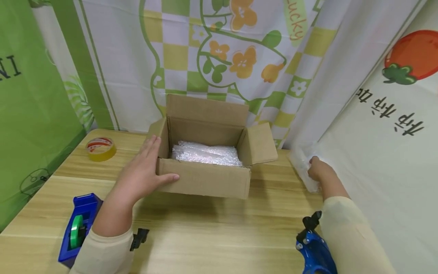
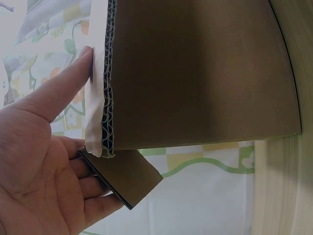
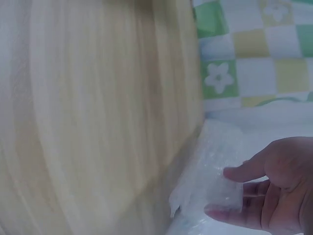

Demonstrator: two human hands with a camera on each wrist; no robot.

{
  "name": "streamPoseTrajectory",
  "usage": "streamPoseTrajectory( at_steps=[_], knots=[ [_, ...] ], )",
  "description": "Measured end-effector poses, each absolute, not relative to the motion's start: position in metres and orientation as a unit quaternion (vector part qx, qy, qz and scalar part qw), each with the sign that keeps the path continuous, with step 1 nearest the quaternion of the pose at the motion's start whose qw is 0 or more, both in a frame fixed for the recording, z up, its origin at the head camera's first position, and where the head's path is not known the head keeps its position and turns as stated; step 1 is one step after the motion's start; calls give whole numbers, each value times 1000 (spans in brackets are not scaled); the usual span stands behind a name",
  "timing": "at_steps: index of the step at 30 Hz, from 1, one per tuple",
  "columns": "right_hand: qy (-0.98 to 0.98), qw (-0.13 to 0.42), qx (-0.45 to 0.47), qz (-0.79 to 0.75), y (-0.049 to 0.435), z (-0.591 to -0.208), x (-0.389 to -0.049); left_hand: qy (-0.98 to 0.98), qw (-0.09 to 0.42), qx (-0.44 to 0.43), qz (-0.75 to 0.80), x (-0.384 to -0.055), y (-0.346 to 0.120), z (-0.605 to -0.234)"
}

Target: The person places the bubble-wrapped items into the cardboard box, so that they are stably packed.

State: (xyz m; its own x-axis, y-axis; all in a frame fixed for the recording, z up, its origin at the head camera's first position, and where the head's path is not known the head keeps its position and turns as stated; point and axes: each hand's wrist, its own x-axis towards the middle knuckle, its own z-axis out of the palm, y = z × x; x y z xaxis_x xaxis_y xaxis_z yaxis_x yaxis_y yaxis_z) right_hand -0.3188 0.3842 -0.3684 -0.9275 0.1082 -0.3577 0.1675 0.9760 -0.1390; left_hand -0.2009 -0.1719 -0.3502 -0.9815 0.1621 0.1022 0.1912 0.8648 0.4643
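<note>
An open cardboard box stands on the table, its flaps folded outward. Inside it lie bubble-wrapped items; what the wrap covers cannot be made out. My left hand holds the box's near left corner, thumb on the front wall and fingers against the left flap. At the table's right edge, my right hand grips a piece of clear bubble wrap between thumb and fingers. The same wrap lies against the white wall cloth in the head view.
A roll of yellow tape lies at the back left of the table. The blue tape dispenser with a green hub stands near the left forearm. Patterned curtain hangs behind the box. White cloth borders the right side.
</note>
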Motion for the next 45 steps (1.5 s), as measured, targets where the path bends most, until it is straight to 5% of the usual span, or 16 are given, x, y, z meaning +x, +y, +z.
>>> streamPoseTrajectory(
  at_steps=[14,24,35,45],
  knots=[
    [976,-33,-41,-212,326,-294,-313,-965,34,-88,-245,-201,-175,-351],
    [938,-111,-119,-306,255,-250,-296,-965,28,-86,-245,-200,-174,-350],
    [922,-143,-217,-287,195,-222,-293,-964,29,-91,-249,-202,-172,-352],
    [925,-22,-288,-245,145,-258,-310,-964,30,-91,-249,-202,-172,-351]
  ],
)
